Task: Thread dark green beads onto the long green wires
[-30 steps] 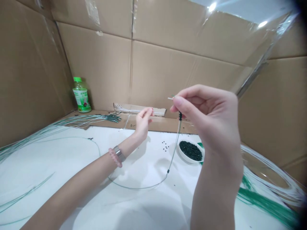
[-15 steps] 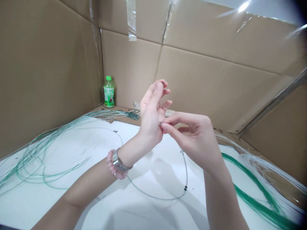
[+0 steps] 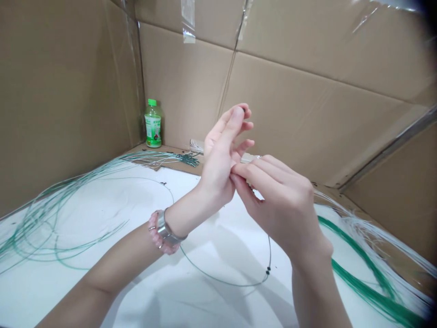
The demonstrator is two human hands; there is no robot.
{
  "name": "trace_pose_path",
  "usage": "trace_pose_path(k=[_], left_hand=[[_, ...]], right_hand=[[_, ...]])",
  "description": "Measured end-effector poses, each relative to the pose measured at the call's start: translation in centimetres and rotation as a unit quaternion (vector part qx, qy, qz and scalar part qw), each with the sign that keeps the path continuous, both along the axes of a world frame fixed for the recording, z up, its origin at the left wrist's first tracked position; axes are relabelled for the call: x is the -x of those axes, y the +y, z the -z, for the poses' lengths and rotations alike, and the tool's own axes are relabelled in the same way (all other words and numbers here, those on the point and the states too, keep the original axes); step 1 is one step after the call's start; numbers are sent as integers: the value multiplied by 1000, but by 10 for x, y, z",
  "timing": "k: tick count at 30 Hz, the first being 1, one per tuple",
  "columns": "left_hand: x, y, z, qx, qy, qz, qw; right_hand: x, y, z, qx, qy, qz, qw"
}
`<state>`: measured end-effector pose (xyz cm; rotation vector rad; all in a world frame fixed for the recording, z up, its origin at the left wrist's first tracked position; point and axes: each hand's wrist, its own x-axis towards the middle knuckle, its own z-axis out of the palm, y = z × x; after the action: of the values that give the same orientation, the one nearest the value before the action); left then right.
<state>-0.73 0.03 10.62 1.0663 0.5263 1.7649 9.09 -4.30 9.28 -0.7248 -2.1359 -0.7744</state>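
Observation:
My left hand (image 3: 223,150) is raised with the palm turned right. Its thumb and forefinger pinch a small dark piece (image 3: 243,110); the other fingers are loosely curled. Against the left palm's lower edge, my right hand (image 3: 276,196) has thumb and forefinger pressed together on the end of a thin wire, mostly hidden by the fingers. A loop of thin grey-green wire (image 3: 218,281) hangs or lies below both hands, its right side rising behind my right hand. Small black beads (image 3: 268,271) sit on that loop. A metal band and a pink bead bracelet (image 3: 159,232) circle my left wrist.
Loose green and white wires (image 3: 54,200) spread over the white tabletop (image 3: 136,291) at left, their dark ends at the back. Green wire bundles (image 3: 368,269) and white strands (image 3: 372,232) lie at right. A green-capped bottle (image 3: 153,125) stands by the cardboard walls (image 3: 293,91).
My right hand has turned over, knuckles now more upward, and stays pinched near the left palm. The left hand shifts slightly up and right in view. The camera view has tilted down a little.

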Motion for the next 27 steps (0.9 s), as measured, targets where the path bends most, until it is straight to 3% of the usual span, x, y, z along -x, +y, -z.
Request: trace_pose_path(k=[4, 8, 11, 16, 22, 27], left_hand=[[3, -4, -2, 7, -95, 51, 994], [4, -7, 3, -52, -164, 153, 973], [4, -6, 8, -93, -167, 236, 953], [1, -11, 14, -116, -126, 326, 930], [-1, -19, 15, -112, -85, 350, 926], [-2, -18, 17, -121, -55, 347, 929]], right_hand=[[-1, 5, 1, -15, 15, -51, 998], [-4, 3, -3, -2, 149, -124, 981], [-7, -7, -7, 10, 243, -139, 960], [-11, -24, -12, 62, 310, -132, 939], [-12, -29, -16, 70, 353, -144, 922], [-13, -32, -17, 57, 354, -140, 923]])
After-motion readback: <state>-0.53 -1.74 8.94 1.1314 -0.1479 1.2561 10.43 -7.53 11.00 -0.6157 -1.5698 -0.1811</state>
